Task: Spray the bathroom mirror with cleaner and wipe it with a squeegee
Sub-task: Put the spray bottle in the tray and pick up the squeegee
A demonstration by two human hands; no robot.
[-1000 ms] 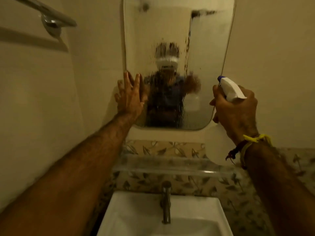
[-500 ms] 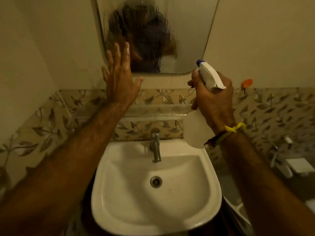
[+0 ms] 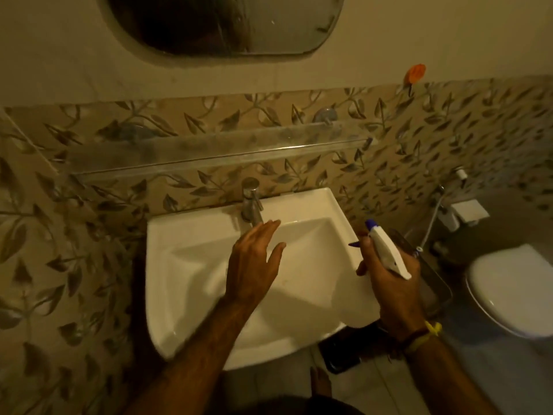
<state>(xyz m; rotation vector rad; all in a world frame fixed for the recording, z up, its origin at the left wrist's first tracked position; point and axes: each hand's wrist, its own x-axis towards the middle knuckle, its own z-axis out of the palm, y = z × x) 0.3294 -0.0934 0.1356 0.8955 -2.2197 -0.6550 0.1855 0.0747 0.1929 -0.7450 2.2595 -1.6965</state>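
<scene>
White sink [image 3: 191, 235]: 1, w/ 1 metal tap [image 3: 252, 202] at its back edge.
Mirror [image 3: 227, 22]: 1, only its lower part in my view at top of frame, glass streaked w/ wet runs.
Spray bottle [image 3: 386, 253]: 1, white head w/ blue nozzle tip, nozzle pointing up-left; translucent body hangs below my fist, over the sink's rt rim.
Squeegee: can't spot it from here.
Hands: 2.
Right hand [image 3: 389, 280]: wrapped tight round the bottle neck, fingers curled at the trigger side; can't tell if trigger is squeezed. Yellow + dark bands at the wrist.
Left hand [image 3: 254, 262]: flat and spread, palm down, holding nothing; hovers over the basin, fingertips [image 3: 270, 224] just beside the tap spout — contact w/ spout can't be told.
Glass shelf [image 3: 215, 151]: 1, clear, on the leaf-pattern tiles betw. mirror and sink.
Orange hook [image 3: 414, 74]: 1, on wall, rt of mirror.
Toilet [image 3: 514, 289]: 1, lid down, far rt, well apart from sink.
Bare foot [image 3: 319, 381]: 1 seen, on floor below the sink.
</scene>
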